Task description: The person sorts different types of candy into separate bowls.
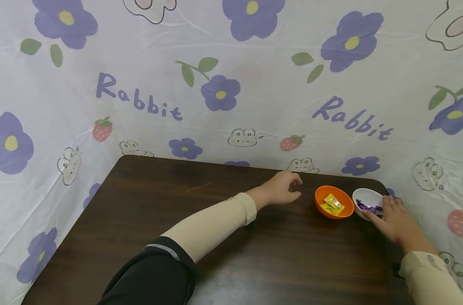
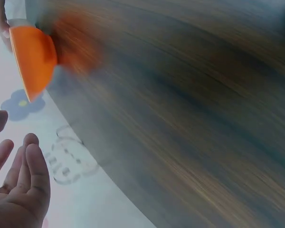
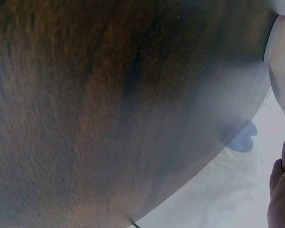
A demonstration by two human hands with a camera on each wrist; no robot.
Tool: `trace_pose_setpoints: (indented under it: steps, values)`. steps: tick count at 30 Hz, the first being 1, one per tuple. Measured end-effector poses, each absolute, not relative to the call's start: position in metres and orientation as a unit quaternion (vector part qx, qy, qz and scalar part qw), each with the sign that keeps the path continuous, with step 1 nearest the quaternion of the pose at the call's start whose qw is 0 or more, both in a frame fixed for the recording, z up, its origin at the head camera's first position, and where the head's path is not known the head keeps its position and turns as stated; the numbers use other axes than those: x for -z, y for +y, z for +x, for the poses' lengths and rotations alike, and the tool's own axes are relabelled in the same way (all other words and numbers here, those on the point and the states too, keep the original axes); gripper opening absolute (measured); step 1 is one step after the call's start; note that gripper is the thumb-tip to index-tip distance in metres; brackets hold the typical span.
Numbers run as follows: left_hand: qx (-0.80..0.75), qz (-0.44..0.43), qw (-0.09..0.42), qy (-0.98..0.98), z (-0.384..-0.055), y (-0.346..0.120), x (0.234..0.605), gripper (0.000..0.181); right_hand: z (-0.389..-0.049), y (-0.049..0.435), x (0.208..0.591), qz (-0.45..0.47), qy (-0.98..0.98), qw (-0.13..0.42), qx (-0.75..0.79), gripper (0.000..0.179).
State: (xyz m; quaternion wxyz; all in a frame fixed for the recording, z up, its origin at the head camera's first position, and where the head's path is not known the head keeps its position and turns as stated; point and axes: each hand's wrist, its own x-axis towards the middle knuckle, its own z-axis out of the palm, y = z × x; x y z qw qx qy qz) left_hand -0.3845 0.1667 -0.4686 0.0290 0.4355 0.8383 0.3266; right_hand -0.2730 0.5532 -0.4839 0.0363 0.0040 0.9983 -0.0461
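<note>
My left hand (image 1: 280, 187) is over the back of the dark table, left of an orange bowl (image 1: 320, 190). Its fingers are loosely bent with nothing between them, and a gap separates them from the bowl. Inside the orange bowl lie several small yellow wrapped packets (image 1: 333, 204). Close on its right stands a white bowl (image 1: 362, 192) with shiny purple wrapped pieces (image 1: 370, 207) in it. My right hand (image 1: 400, 222) holds the white bowl from the right, thumb at the near rim, fingers along the right side. The left wrist view shows the orange bowl side-on, beyond my left fingers.
The dark wooden table (image 1: 170, 203) ends at the back and right near the bowls. A white cloth (image 1: 261, 59) with purple flowers, rabbits and strawberries hangs behind the table and along its sides.
</note>
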Motion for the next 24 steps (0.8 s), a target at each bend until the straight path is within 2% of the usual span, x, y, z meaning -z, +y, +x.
trace_pose_setpoints:
  steps: [10, 24]
  values:
    - [-0.312, 0.421, 0.033, 0.851, -0.362, 0.071, 0.457, 0.034, -0.276, 0.560, 0.492, 0.004, 0.997, 0.043, 0.058, 0.106]
    - [-0.262, 0.339, 0.077, 0.900, -0.302, -0.041, 0.466, 0.042, -0.272, 0.553, 0.483, -0.001, 0.997, 0.055, 0.062, 0.105]
